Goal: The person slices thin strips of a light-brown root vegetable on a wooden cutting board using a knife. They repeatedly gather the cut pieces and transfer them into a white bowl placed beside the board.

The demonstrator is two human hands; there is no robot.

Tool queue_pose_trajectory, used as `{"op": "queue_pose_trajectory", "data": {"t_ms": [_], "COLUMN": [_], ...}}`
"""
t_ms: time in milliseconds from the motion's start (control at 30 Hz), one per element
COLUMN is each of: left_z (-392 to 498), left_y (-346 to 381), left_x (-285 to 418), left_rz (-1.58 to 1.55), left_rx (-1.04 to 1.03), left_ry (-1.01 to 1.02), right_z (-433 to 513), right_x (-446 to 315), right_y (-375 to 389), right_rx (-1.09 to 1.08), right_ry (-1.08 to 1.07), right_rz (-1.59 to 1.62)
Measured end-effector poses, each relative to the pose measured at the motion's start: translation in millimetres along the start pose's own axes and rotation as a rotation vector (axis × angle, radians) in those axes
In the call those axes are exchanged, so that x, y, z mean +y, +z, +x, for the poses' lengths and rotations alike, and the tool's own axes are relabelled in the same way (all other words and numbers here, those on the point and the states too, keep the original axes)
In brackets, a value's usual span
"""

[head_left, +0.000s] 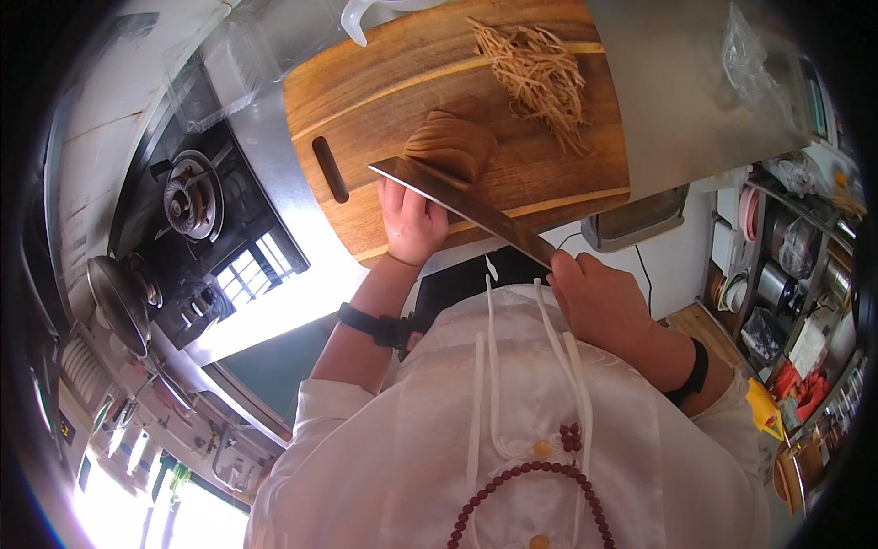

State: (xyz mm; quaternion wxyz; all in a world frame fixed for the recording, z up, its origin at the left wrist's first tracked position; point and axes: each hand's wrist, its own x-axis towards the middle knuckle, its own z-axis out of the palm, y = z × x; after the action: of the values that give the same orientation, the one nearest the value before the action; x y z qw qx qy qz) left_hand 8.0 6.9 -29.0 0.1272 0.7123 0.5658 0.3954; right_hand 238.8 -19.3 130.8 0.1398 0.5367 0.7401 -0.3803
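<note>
My right hand (pixel 597 295) grips the handle end of a long, broad-bladed kitchen knife (pixel 473 213). The blade slants up and left across the wooden cutting board (pixel 357 89). Just beyond the blade lies a fanned stack of thin brown food slices (pixel 453 144), which the blade partly covers. My left hand (pixel 415 223) is on the near side of the blade, close to its tip end. Its fingertips are hidden by the blade, so what they touch is unclear. Thin brown shreds (pixel 538 79) lie heaped at the board's far right.
Left of the board is a black glass gas hob (pixel 195 199) with a wok (pixel 120 302) on it. A clear plastic container (pixel 219 82) stands behind the hob. The steel counter (pixel 658 89) extends rightward, bearing a plastic bag (pixel 748 55). Loaded shelves (pixel 789 240) stand at right.
</note>
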Motion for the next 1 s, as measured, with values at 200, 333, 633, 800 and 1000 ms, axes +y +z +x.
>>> {"op": "queue_pose_trajectory", "data": {"t_ms": [200,333,633,800,1000], "left_z": [2,2,5,6,5], "left_y": [-1,-3,-3,-4,-4], "left_x": [0,1,2,2,0], "left_rz": [-0.011,-0.018,-0.044,-0.038,-0.078], "left_rx": [-0.002,-0.030,-0.010,-0.021,-0.021], "left_ry": [0.005,-0.027,-0.013,-0.023,-0.022], "right_z": [2,22,35,11,66], "right_x": [4,0,2,4,0], "right_y": [-1,-1,-11,-23,10], "right_rx": [0.076,0.071,-0.002,-0.146,0.125], "right_ry": [-0.058,-0.109,-0.126,0.012,-0.180], "right_rz": [0.012,0.049,0.082,0.030,0.182]}}
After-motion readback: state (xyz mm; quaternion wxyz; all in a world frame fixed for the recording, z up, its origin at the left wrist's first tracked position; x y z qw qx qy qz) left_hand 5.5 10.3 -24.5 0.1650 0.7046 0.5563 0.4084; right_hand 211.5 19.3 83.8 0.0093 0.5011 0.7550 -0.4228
